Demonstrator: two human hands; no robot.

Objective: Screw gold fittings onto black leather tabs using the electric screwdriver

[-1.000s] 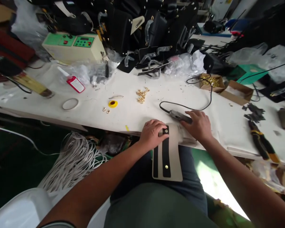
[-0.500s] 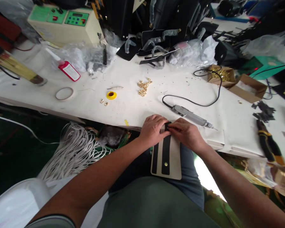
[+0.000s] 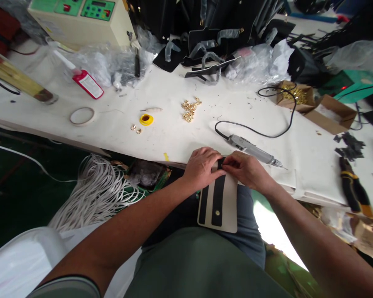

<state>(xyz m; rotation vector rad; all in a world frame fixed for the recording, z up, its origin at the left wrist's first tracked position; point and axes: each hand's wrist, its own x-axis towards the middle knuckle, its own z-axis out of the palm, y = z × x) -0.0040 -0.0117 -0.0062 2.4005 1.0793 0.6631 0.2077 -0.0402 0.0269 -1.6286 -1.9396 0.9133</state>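
Left hand: the left hand grasps the upper end of the beige panel, fingers laid together over it, thumb pressed across the dark strip.
Right hand: the right hand is pinched, thumb and fingertips drawn together at the upper end of the same strip; what, if anything, sits between them is hidden.
Panel: one, flat and smooth, with rounded lower corners; its upper end is under the hands at the near edge of the table, its lower part over the person's lap.
Strips: two matt black strips, running lengthwise side by side on the panel.
Stud: one round brass-coloured stud shows near the lower end of the right-hand strip.
Rotary tool: one grey, slim rotary tool with a thin metal tip, lying just beyond the right hand, black cable attached.
Gold rings: a heap of shiny gold rings, too tangled to count; two loose rings lie apart, near one yellow spool.
Bottle: one red bottle with a pale nozzle and white label.
Boxes: two open cardboard boxes, one holding small brass-coloured pieces.
Pliers: one pair of pliers, handles black and orange-yellow.
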